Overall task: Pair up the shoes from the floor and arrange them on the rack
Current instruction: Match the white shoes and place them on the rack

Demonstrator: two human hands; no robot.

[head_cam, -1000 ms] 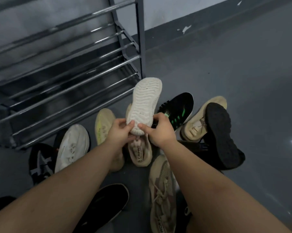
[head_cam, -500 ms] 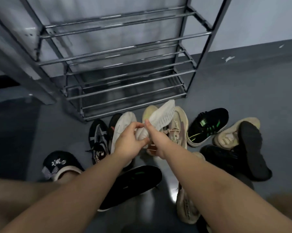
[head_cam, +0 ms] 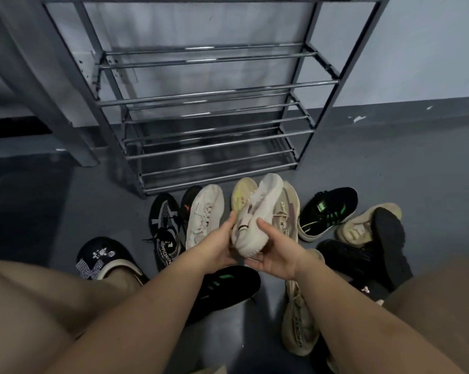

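Fingers (head_cam: 229, 221) of our left hand (head_cam: 217, 245) curl round the heel of the pale shoe (head_cam: 257, 214), while our right hand (head_cam: 275, 255) cups it from below, thumb pinching its side. We hold it toe-up over the pile, likely to read its upper and find its mate; the white shoe (head_cam: 205, 214) just left looks closest. The rack (head_cam: 214, 117) stands beyond, its lower shelves bare. Black shoes (head_cam: 327, 209) and beige ones (head_cam: 299, 325) crowd the floor (head_cam: 390, 163) between us and it.
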